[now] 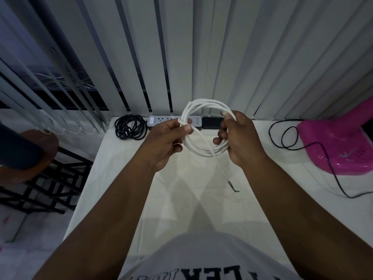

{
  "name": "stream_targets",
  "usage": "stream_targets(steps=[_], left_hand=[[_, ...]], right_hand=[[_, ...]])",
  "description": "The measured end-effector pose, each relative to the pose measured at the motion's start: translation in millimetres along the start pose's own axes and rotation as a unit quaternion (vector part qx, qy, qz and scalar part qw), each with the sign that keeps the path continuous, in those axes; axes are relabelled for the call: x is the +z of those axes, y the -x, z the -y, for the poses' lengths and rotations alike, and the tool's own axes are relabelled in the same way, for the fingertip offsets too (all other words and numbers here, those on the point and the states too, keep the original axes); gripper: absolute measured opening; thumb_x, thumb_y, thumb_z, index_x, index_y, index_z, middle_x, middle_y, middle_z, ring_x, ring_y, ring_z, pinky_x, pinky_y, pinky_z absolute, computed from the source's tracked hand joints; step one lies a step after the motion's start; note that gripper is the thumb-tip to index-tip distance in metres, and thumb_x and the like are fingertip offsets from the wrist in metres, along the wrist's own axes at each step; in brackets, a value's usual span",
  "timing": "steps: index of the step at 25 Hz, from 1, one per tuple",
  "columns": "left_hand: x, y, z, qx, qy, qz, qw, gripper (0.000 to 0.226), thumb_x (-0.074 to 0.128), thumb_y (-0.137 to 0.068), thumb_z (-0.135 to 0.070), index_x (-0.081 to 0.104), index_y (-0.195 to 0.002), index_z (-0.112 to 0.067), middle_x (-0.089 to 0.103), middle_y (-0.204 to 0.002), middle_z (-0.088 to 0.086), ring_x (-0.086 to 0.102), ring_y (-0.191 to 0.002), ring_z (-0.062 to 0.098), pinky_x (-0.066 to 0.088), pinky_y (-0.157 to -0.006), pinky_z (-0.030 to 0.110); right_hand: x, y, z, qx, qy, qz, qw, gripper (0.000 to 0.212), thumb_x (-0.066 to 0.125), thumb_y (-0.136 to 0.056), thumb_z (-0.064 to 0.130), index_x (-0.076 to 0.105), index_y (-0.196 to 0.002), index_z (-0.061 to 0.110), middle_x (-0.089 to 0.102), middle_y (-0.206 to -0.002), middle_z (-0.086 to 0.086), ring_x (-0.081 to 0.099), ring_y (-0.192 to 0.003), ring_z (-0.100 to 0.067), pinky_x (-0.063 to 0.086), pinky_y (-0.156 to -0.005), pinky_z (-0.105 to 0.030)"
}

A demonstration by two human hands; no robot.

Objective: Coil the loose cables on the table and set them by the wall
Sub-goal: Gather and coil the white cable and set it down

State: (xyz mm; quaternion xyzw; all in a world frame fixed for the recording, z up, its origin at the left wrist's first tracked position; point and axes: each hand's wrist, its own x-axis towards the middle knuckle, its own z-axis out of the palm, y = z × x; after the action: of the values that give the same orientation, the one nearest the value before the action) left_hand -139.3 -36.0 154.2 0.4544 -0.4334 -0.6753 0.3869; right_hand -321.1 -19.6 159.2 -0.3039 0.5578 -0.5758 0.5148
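A white cable (201, 107) is wound into a round coil held above the white table (121, 158). My left hand (167, 140) pinches the coil's left side, thumb on top. My right hand (240, 138) grips its right side. One loose white end (221, 168) hangs from the coil down to the table, with bare dark wires at its tip. A black cable (130, 127) lies coiled at the back left by the blinds. A thin black cable (286, 138) lies loose on the table's right side, looping past a pink object.
A grey power strip (161, 120) and a black box (212, 122) lie along the back edge under vertical blinds (201, 47). A pink plastic object (341, 146) stands at the right. A round wooden stool (40, 150) on a black frame stands left of the table.
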Motion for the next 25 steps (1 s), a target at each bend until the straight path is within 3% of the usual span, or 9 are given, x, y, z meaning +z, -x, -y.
stream_targets(steps=[3,6,9,12,15,19,25], left_hand=[[11,0,4,0.012,0.021,-0.013,1.000,0.015,0.063,-0.087,-0.001,0.057,-0.085,-0.015,0.059,-0.063,-0.003,0.054,-0.064,0.014,0.048,-0.057,0.025],[12,1,9,0.042,0.001,-0.028,0.999,0.023,0.067,-0.084,0.001,0.051,-0.084,-0.014,0.060,-0.060,-0.002,0.057,-0.058,0.013,0.049,-0.053,0.022],[10,-3,11,0.102,-0.069,-0.071,0.990,0.026,0.071,-0.083,0.000,0.049,-0.081,-0.015,0.061,-0.059,-0.003,0.057,-0.054,0.011,0.047,-0.053,0.023],[8,-9,19,0.119,-0.169,-0.142,0.968,0.023,0.072,-0.081,-0.007,0.052,-0.081,-0.019,0.063,-0.073,0.005,0.061,-0.063,0.015,0.049,-0.061,0.030],[9,-10,24,0.141,-0.252,-0.204,0.935,0.016,0.064,-0.085,-0.006,0.058,-0.088,-0.021,0.064,-0.080,-0.007,0.061,-0.071,0.008,0.047,-0.066,0.026],[14,-10,22,0.169,-0.233,-0.183,0.940,0.023,0.050,-0.091,0.001,0.049,-0.099,-0.020,0.070,-0.080,-0.002,0.070,-0.063,0.013,0.054,-0.057,0.029],[10,-5,24,0.201,-0.246,-0.144,0.937,0.012,0.056,-0.095,-0.030,0.050,-0.097,-0.020,0.062,-0.068,-0.009,0.059,-0.060,0.003,0.046,-0.061,0.021]], right_hand=[[6,7,3,-0.019,-0.001,0.021,1.000,0.019,0.040,-0.103,0.010,0.057,-0.095,0.014,0.046,-0.071,-0.003,0.036,-0.049,-0.012,0.047,-0.051,-0.030],[4,7,9,-0.003,-0.018,0.047,0.999,0.017,0.042,-0.103,0.011,0.058,-0.096,0.012,0.045,-0.071,-0.004,0.036,-0.052,-0.013,0.047,-0.055,-0.032],[0,7,12,0.050,-0.074,0.078,0.993,0.015,0.045,-0.102,0.010,0.060,-0.101,0.008,0.046,-0.072,-0.005,0.040,-0.053,-0.015,0.048,-0.059,-0.033],[1,7,11,0.059,-0.082,0.110,0.989,0.016,0.047,-0.101,0.010,0.063,-0.102,0.008,0.048,-0.071,-0.005,0.045,-0.054,-0.015,0.051,-0.064,-0.035],[3,6,9,0.043,-0.070,0.118,0.990,0.016,0.048,-0.101,0.009,0.063,-0.098,0.008,0.048,-0.069,-0.004,0.047,-0.055,-0.015,0.052,-0.066,-0.034],[0,6,7,0.024,-0.094,0.117,0.988,0.016,0.046,-0.101,0.005,0.060,-0.106,0.002,0.045,-0.068,-0.004,0.043,-0.057,-0.016,0.051,-0.062,-0.031],[-3,3,7,0.021,-0.143,0.127,0.981,0.016,0.045,-0.100,0.003,0.061,-0.102,0.002,0.045,-0.069,-0.005,0.041,-0.055,-0.015,0.049,-0.058,-0.030]])
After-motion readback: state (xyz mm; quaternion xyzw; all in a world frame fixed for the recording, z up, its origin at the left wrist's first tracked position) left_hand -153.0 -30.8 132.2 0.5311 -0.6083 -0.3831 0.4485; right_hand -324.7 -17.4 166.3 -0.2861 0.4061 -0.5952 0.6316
